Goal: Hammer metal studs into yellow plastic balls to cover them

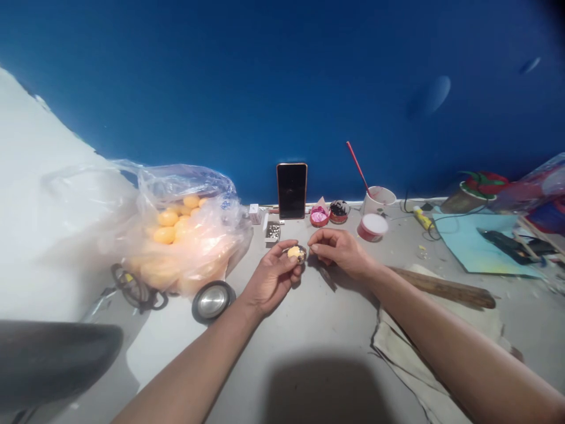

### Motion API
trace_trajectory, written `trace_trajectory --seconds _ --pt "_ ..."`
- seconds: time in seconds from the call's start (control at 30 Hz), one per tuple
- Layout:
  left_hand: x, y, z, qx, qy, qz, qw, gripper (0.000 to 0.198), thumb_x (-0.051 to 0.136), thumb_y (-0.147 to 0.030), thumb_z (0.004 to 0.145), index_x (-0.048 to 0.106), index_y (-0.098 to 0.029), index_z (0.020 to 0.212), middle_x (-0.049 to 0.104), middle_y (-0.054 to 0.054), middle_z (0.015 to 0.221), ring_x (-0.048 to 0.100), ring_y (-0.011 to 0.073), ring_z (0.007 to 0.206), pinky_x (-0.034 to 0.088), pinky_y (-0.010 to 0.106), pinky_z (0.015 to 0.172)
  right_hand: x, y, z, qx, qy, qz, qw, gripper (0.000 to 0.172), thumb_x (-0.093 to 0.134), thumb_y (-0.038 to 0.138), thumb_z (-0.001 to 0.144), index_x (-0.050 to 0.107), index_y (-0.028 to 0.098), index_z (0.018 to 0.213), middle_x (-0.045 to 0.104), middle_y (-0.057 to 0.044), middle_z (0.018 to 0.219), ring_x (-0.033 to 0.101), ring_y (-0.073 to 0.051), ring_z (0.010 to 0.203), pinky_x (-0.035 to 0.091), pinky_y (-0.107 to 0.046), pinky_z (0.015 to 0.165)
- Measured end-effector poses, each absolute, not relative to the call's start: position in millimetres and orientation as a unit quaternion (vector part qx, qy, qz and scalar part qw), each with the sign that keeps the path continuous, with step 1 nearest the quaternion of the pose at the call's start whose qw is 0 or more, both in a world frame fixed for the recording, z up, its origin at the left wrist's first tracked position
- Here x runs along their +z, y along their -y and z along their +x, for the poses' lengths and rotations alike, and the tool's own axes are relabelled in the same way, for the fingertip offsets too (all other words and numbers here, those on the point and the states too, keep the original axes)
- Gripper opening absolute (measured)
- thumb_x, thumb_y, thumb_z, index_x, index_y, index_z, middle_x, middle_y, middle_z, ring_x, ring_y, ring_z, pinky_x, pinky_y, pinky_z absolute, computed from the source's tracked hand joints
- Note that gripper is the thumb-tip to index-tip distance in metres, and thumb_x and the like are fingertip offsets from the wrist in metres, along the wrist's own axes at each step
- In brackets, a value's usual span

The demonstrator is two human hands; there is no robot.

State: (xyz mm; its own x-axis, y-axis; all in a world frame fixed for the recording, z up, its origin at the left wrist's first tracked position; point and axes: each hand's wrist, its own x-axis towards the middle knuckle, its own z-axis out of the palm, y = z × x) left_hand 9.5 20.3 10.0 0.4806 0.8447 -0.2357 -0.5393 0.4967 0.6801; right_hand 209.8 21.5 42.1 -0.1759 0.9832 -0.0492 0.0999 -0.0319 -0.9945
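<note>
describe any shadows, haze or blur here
Head view: bright haze washes over the plastic bag; head view: a dark shadow lies bottom centre on the table; head view: the small object in the left hand looks soft in detail.

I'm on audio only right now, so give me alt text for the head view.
The left hand holds a small rounded object, part yellow, part dark and shiny, over a grey table; the right hand is pinched just beside it. Behind, a phone stands upright before a blue wall, and a clear bag of yellow-orange rounded pieces is at left.
</note>
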Motion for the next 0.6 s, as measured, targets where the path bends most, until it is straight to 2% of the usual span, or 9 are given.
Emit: trace_trajectory --seconds 0.17,0.43,0.6 --pt "12.2 -19.0 11.9 0.432 -0.293 0.284 0.805 0.057 0.09 -0.01 0.065 0.069 -0.019 0.117 0.066 0.0 0.079 0.059 0.0092 0.064 0.044 0.018 0.056 38.6 -22.5 212.9 0.538 0.557 -0.474 0.42 0.018 0.075 0.034 0.078 0.07 0.018 0.084 0.057 0.004 0.06 0.048 -0.01 0.054 0.036 -0.026 0.052" --pt "11.1 -18.7 13.4 0.448 -0.304 0.299 0.786 0.051 0.091 -0.025 0.071 0.071 -0.014 0.117 0.067 0.003 0.085 0.064 0.0126 0.069 0.05 0.023 0.06 31.5 -25.4 215.6 0.558 0.54 -0.452 0.44 0.021 0.079 0.035 0.077 0.07 0.018 0.085 0.058 0.004 0.061 0.047 -0.009 0.053 0.032 -0.025 0.05" --pt "13.1 -18.1 13.1 0.445 -0.306 0.285 0.792 0.056 0.091 -0.017 0.069 0.071 -0.015 0.121 0.067 0.004 0.087 0.064 0.0116 0.071 0.049 0.021 0.059 35.1 -22.1 214.1 0.566 0.543 -0.436 0.441 0.023 0.081 0.038 0.078 0.072 0.017 0.084 0.058 0.003 0.06 0.047 -0.01 0.053 0.032 -0.025 0.049"
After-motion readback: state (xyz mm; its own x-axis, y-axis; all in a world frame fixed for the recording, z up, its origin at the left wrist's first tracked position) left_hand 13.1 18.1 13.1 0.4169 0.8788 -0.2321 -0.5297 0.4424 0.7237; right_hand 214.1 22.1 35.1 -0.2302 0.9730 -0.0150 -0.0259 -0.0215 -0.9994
